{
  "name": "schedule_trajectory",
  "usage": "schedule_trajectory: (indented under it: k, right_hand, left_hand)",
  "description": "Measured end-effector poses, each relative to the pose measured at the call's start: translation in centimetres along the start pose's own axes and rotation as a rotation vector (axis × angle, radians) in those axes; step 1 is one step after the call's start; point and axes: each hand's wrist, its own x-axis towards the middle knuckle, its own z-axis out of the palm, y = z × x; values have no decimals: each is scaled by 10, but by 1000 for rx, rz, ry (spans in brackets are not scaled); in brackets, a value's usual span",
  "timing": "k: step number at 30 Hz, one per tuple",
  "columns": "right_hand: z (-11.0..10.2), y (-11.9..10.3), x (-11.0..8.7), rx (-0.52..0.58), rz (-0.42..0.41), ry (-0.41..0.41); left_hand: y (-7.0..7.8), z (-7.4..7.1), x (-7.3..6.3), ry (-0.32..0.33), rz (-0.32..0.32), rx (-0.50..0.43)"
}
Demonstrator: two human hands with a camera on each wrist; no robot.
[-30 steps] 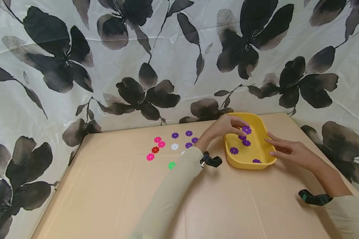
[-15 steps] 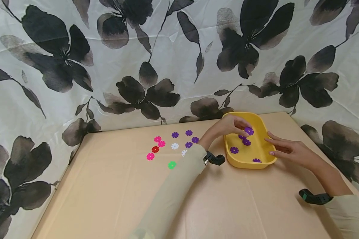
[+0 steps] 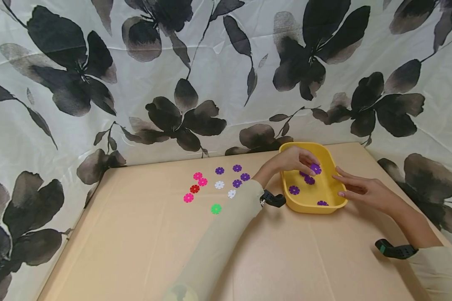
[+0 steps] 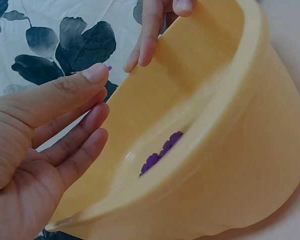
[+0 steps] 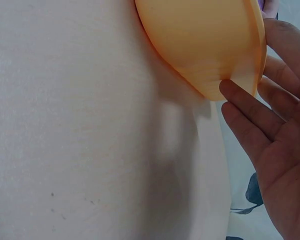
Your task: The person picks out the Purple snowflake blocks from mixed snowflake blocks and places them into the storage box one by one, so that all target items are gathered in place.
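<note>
Left hand (image 3: 291, 159): since a second ago it has shifted slightly toward four o'clock, bringing along the small purple flower-shaped disc (image 3: 316, 169) pinched between its thumb and fingers.
Held disc: over the inside of the yellow rounded-rectangular tray (image 3: 309, 207), toward twelve o'clock from its centre.
Right hand (image 3: 367, 191): at the tray's three o'clock side, fingers loosely extended and touching the rim.
Inside the tray: one purple disc (image 3: 294, 190) toward eight o'clock, another (image 3: 322, 203) between five and six, a third (image 3: 309, 180) near the middle, with one partly hidden by the left hand beside it.
Tan desk (image 3: 143, 242): toward nine o'clock from the tray lie four purple flower discs (image 3: 237, 168), two white ones (image 3: 219, 184), three pink ones (image 3: 188, 197), one red one (image 3: 194, 189) between the pink, and one bright green one (image 3: 216, 209) nearest six o'clock.
Wrists: a black band (image 3: 274, 199) on each, below cream sleeves (image 3: 218, 238).
Backdrop: white cloth (image 3: 211, 54) with dark floral print, toward twelve o'clock.
</note>
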Motion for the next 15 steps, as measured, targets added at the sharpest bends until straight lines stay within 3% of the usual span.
schedule_trajectory:
  k: [7, 15]
  right_hand:
    - [1, -3, 0, -4, 5, 2]
    - [2, -3, 0, -1, 21, -2]
  left_hand:
    - [1, -2, 3, -40, 34, 32]
    - [3, -2, 3, -109, 81, -30]
